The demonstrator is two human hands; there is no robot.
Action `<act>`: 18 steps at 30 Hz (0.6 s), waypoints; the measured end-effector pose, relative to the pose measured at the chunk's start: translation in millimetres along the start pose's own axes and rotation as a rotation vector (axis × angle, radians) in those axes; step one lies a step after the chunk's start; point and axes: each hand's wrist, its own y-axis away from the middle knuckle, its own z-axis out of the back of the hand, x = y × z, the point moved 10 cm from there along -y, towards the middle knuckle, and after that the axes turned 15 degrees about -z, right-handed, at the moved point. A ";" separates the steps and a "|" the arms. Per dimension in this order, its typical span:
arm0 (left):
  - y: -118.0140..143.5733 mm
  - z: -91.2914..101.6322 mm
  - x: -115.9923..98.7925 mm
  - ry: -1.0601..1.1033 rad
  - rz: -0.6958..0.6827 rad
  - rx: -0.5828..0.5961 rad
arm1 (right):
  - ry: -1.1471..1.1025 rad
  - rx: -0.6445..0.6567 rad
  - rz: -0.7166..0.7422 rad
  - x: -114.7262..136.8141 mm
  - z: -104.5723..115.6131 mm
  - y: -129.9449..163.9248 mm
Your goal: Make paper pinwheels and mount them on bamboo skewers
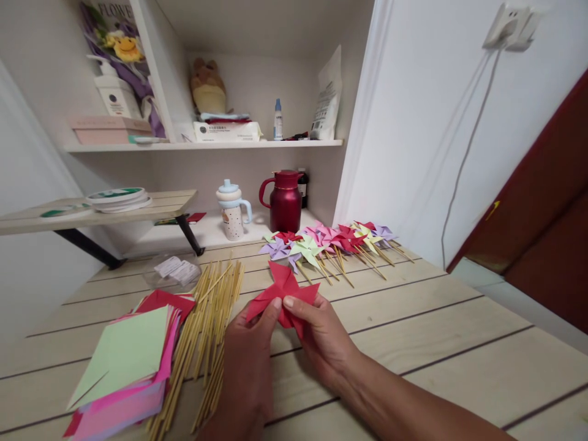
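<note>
Grip: both hands clamped on the red pinwheel. Left hand pinches its left side, right hand its right side, thumbs on top. Thumb tips sit close together near the centre, small gap between. Pinwheel is between the hands, above the table, one blade pointing away from the person, one left, one right, one down between the hands. Fingers under the paper mostly hidden.

Just left of the left hand: loose pile of sticks, lying lengthwise away from the person. Left of that: paper stack, light green sheet on top, pink, lilac and red edges showing. Behind the stack: clear container with white packets.

Beyond the right hand: row of pinwheels on sticks, lilac, green, pink, red, yellow, lying on the table, well apart from the grip.

Further back: spotted cup with blue handle, dark red jug to its right. Far left: low stand carrying stacked white discs.
</note>
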 end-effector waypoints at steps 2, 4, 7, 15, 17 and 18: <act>-0.6 3.2 -0.9 -0.027 0.012 -0.025 | 0.022 0.002 0.008 -0.5 -1.1 0.7; -2.7 5.5 1.2 -0.026 0.040 -0.030 | 0.073 0.006 0.008 -0.3 -1.5 0.8; -10.1 5.0 7.4 0.128 0.086 -0.001 | 0.196 -0.001 0.048 9.6 4.2 -0.8; -30.6 23.2 8.8 0.448 0.218 -0.071 | 0.970 -0.127 0.794 92.1 -1.3 24.5; -32.7 26.9 6.3 0.470 0.229 -0.084 | 1.173 -0.087 1.005 92.0 -21.8 43.4; -33.1 28.2 5.9 0.475 0.236 -0.088 | 1.242 -0.055 1.088 88.6 -31.1 52.1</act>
